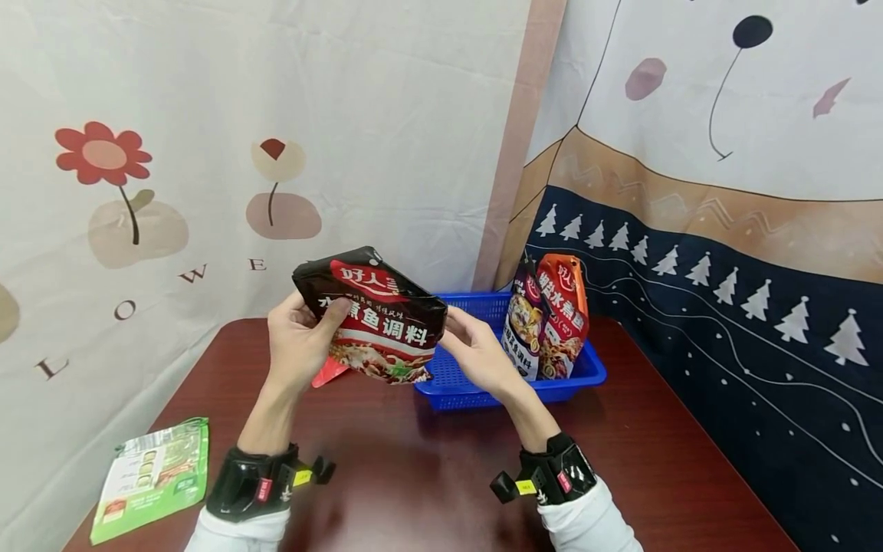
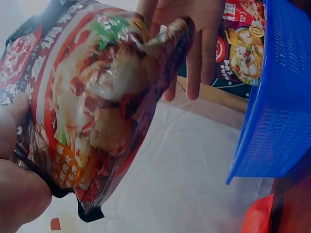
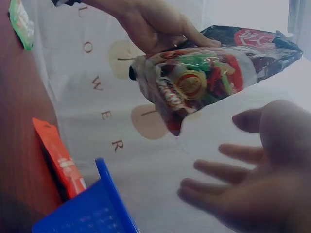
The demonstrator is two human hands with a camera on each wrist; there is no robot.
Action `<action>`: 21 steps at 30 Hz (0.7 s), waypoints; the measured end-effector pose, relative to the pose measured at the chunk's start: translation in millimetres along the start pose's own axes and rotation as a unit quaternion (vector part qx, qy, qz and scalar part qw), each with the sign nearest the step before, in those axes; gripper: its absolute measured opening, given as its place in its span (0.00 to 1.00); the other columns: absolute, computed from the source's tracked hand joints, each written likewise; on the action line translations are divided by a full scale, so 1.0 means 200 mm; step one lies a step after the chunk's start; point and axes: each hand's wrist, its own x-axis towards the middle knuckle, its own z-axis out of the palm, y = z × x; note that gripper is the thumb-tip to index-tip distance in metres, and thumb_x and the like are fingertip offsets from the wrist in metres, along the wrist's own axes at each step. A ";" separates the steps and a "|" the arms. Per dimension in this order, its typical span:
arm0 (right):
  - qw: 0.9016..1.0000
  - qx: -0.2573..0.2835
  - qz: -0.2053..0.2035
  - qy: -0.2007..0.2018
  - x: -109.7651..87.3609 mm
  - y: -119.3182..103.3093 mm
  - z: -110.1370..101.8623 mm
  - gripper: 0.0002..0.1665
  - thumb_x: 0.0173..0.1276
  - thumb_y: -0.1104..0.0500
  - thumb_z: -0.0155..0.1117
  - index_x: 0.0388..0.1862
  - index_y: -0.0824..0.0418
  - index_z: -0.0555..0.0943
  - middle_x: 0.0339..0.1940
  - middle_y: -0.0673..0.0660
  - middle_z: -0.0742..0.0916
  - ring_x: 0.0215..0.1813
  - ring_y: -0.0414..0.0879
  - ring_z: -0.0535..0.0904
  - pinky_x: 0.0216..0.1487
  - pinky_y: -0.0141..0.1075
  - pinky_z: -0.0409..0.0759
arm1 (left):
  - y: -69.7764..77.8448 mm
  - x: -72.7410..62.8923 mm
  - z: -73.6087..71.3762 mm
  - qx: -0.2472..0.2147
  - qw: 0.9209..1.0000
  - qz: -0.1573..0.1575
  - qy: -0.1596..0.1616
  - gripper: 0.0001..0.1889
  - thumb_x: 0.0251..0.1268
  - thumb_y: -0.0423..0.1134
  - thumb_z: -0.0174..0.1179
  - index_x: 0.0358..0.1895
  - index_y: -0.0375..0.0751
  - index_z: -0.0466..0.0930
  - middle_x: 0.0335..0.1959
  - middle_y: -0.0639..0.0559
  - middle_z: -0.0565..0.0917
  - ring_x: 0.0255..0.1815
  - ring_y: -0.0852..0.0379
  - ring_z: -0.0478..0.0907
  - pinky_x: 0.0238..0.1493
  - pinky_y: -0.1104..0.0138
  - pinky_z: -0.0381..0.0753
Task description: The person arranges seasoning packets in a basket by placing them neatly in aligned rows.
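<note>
Black pouch (image 1: pixel 375 322): we see it held up above the table (image 1: pixel 386 475), tilted, its top edge sloping down to the right; a red logo patch and white characters sit over a food picture, and the film is creased and shiny.
Left hand (image 1: pixel 297 337): we see it pinching the pouch by its left side, thumb pressed on the printed front and fingers behind, where we cannot tell how they all lie.
Right hand (image 1: pixel 479 353): its fingers are extended and loosely spread, just beside the pouch's right edge; in the right wrist view we see a gap between them and the pouch.
Blue basket (image 1: pixel 462 399): it stands on the table beyond the hands, partly behind the right one.
Basket's right end: we find a dark purple pouch (image 1: pixel 523 330) and an orange-red pouch (image 1: pixel 567 314) side by side, both upright.
Red packet (image 3: pixel 60 160): near the basket; in the head view the black pouch hides most of it.
Green pouch (image 1: pixel 155 479): flat on the table at the near left, well apart from the basket.
Wrists: we see a black strap on each, above white sleeves.
Cloth backdrop (image 1: pixel 386 115): flowers and letters on pale fabric.
</note>
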 end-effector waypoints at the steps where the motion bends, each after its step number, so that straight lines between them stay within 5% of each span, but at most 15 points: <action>1: 1.000 -0.003 -0.010 -0.001 0.00 0.00 -0.01 0.29 0.92 0.53 0.59 0.87 0.48 0.73 0.84 0.56 0.82 0.87 0.55 0.76 0.87 0.60 0.75 | 0.00 0.00 0.01 0.003 1.000 -0.005 0.004 0.13 0.74 0.23 0.71 0.57 0.34 0.90 0.41 0.59 0.97 0.38 0.63 0.95 0.42 0.69 0.95; 9: 0.994 -0.010 -0.099 -0.048 -0.03 -0.01 -0.09 0.43 0.89 0.50 0.59 0.96 0.50 0.56 0.95 0.57 0.66 0.96 0.59 0.59 0.95 0.65 0.56 | -0.02 -0.01 0.06 0.023 0.999 -0.031 0.029 0.14 0.75 0.29 0.74 0.61 0.35 0.90 0.39 0.61 0.97 0.37 0.63 0.95 0.39 0.69 0.94; 14: 0.992 -0.017 -0.109 -0.053 -0.05 -0.03 -0.11 0.50 0.86 0.41 0.64 0.96 0.46 0.53 0.96 0.55 0.64 0.97 0.56 0.56 0.96 0.63 0.54 | -0.03 -0.02 0.09 0.032 0.999 -0.026 0.024 0.16 0.76 0.31 0.74 0.62 0.38 0.90 0.41 0.62 0.96 0.37 0.66 0.92 0.38 0.73 0.91; 18: 0.992 -0.001 -0.118 -0.042 -0.05 -0.04 -0.12 0.48 0.84 0.46 0.70 0.94 0.45 0.59 0.91 0.56 0.71 0.93 0.52 0.66 0.93 0.53 0.67 | -0.03 -0.04 0.12 0.032 0.999 -0.032 0.010 0.15 0.77 0.31 0.74 0.63 0.39 0.90 0.42 0.63 0.97 0.38 0.64 0.94 0.39 0.70 0.93; 21: 0.990 0.019 -0.138 -0.014 -0.06 -0.04 -0.12 0.43 0.82 0.57 0.73 0.91 0.52 0.67 0.84 0.56 0.80 0.82 0.49 0.80 0.82 0.41 0.82 | -0.03 -0.05 0.15 0.035 0.999 -0.040 -0.004 0.15 0.78 0.33 0.73 0.63 0.40 0.90 0.42 0.63 0.97 0.40 0.61 0.96 0.40 0.67 0.95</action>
